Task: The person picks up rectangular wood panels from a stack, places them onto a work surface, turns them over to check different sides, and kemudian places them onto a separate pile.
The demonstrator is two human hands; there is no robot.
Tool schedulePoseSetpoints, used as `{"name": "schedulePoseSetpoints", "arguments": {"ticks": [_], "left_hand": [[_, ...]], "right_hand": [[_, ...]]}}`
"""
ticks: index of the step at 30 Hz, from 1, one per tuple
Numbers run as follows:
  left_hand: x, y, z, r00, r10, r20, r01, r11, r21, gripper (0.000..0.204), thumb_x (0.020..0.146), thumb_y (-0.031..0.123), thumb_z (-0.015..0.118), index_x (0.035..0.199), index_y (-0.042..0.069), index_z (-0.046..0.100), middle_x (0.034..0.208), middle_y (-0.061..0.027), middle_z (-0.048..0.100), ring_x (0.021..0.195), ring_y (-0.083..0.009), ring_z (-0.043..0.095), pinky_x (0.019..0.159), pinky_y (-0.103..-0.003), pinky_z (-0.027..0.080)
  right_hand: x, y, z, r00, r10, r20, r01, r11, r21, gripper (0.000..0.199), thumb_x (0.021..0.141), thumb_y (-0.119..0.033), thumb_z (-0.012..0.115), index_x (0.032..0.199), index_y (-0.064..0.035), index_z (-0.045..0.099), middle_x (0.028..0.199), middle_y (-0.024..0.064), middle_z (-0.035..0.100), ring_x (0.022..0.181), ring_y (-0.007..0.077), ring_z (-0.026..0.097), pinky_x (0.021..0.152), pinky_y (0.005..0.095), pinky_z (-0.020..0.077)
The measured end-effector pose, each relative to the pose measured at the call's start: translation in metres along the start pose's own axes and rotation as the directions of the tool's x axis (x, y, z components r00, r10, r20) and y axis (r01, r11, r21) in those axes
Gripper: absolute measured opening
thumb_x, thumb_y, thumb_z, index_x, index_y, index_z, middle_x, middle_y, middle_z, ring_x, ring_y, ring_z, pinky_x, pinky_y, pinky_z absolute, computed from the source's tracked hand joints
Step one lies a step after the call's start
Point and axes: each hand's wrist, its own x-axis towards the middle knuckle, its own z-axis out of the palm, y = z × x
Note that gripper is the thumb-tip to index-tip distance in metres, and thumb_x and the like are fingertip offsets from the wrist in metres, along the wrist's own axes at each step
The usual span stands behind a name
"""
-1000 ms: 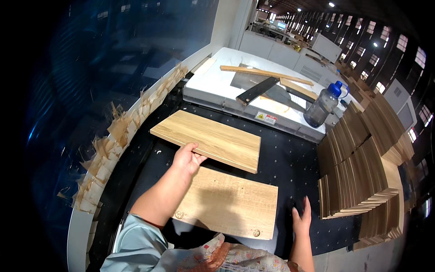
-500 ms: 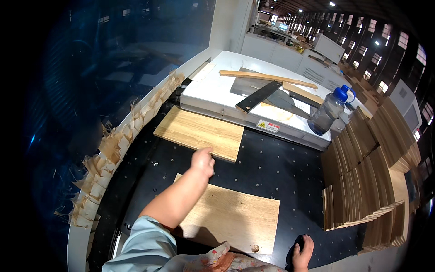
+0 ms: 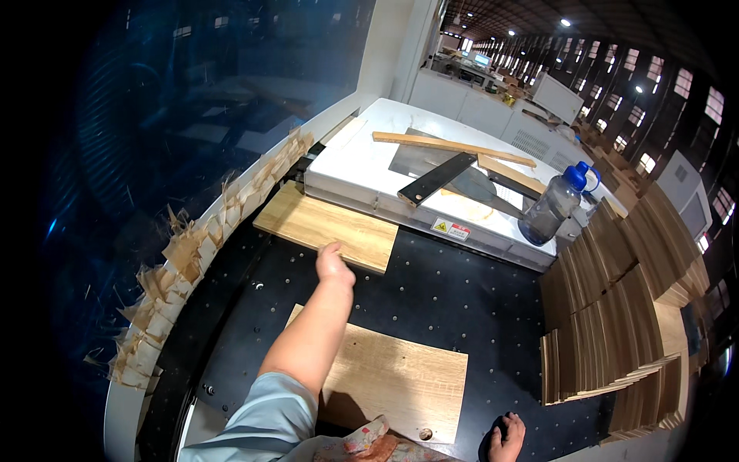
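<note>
My left hand [image 3: 335, 264] reaches forward and is closed on the near edge of a light wood-grain board [image 3: 327, 223]. Its thumb side lies at the top of the board, and the fingers' far ends are hidden. That board lies along the front of the white machine housing. Below my left forearm is a second wood-grain board [image 3: 400, 377], with small holes and a larger round hole near its front edge. My right hand [image 3: 508, 439] is at the lower right, beside that board, its fingers loosely apart and holding nothing.
The black table [image 3: 431, 300] is dotted with small studs. Stacked brown panels [image 3: 608, 323] stand at right. The white housing [image 3: 362, 158] carries wood strips [image 3: 454, 148], a dark flat bar [image 3: 437, 179] and a blue-capped bottle [image 3: 550, 208]. Ragged tan strips [image 3: 185, 254] line the left edge.
The far board has shifted left and slightly away along the white housing, with my left hand on its edge. The nearer board stays on the table. The view has tilted a little.
</note>
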Motion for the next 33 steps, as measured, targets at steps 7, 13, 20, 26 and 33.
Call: {"name": "schedulePoseSetpoints", "arguments": {"ticks": [7, 13, 20, 26, 33], "left_hand": [[0.005, -0.007, -0.019, 0.995, -0.036, 0.092, 0.029, 0.997, 0.073, 0.032, 0.076, 0.011, 0.059, 0.107, 0.009, 0.052, 0.124, -0.0069, 0.048, 0.126, -0.0211, 0.034, 0.107, -0.043, 0.012], [0.004, -0.019, -0.025, 0.979, -0.012, 0.204, -0.011, 0.994, 0.111, 0.052, 0.073, 0.014, 0.061, 0.123, 0.01, 0.046, 0.115, -0.0022, 0.05, 0.119, -0.0163, 0.039, 0.109, -0.045, 0.002], [0.033, -0.016, -0.045, 0.992, -0.036, 0.123, 0.02, 0.991, 0.131, 0.034, 0.074, 0.02, 0.063, 0.107, 0.02, 0.055, 0.089, 0.0107, 0.057, 0.084, -0.0077, 0.051, 0.105, -0.044, 0.013], [0.072, -0.021, -0.065, 0.949, -0.124, 0.29, 0.059, 0.973, 0.223, 0.013, 0.079, 0.022, 0.059, 0.092, 0.021, 0.058, 0.08, 0.0102, 0.057, 0.082, -0.0057, 0.05, 0.096, -0.038, 0.018], [0.125, 0.011, -0.081, 0.96, -0.176, 0.217, 0.149, 0.98, 0.135, 0.033, 0.085, 0.032, 0.057, 0.112, 0.013, 0.056, 0.111, 0.0019, 0.057, 0.112, -0.011, 0.045, 0.108, -0.044, 0.007]], "right_hand": [[0.0, 0.0, 0.0, 0.999, -0.004, -0.032, 0.003, 1.0, -0.024, 0.027, 0.083, -0.01, 0.056, 0.107, -0.0005, 0.058, 0.117, 0.0201, 0.055, 0.111, 0.0371, 0.049, 0.099, 0.0436, 0.0368], [0.0, -0.001, 0.0, 0.995, -0.038, -0.088, 0.033, 0.998, -0.056, 0.027, 0.079, -0.01, 0.061, 0.104, -0.0016, 0.06, 0.112, 0.0189, 0.057, 0.107, 0.0365, 0.052, 0.095, 0.0421, 0.0408], [0.0, 0.002, 0.008, 0.994, 0.023, -0.107, -0.028, 0.999, -0.045, 0.026, 0.072, -0.013, 0.065, 0.097, -0.0051, 0.063, 0.109, 0.0136, 0.06, 0.107, 0.0333, 0.054, 0.093, 0.0423, 0.0413], [-0.003, 0.008, 0.007, 0.991, 0.037, -0.126, -0.045, 0.997, -0.058, 0.028, 0.074, -0.014, 0.065, 0.101, -0.0061, 0.063, 0.112, 0.0126, 0.059, 0.111, 0.0315, 0.052, 0.094, 0.0415, 0.0405], [0.007, 0.003, 0.011, 0.997, 0.023, -0.074, -0.025, 0.999, -0.027, 0.026, 0.079, -0.014, 0.062, 0.104, -0.0063, 0.06, 0.117, 0.0115, 0.056, 0.116, 0.0308, 0.049, 0.098, 0.0409, 0.0381]]}}
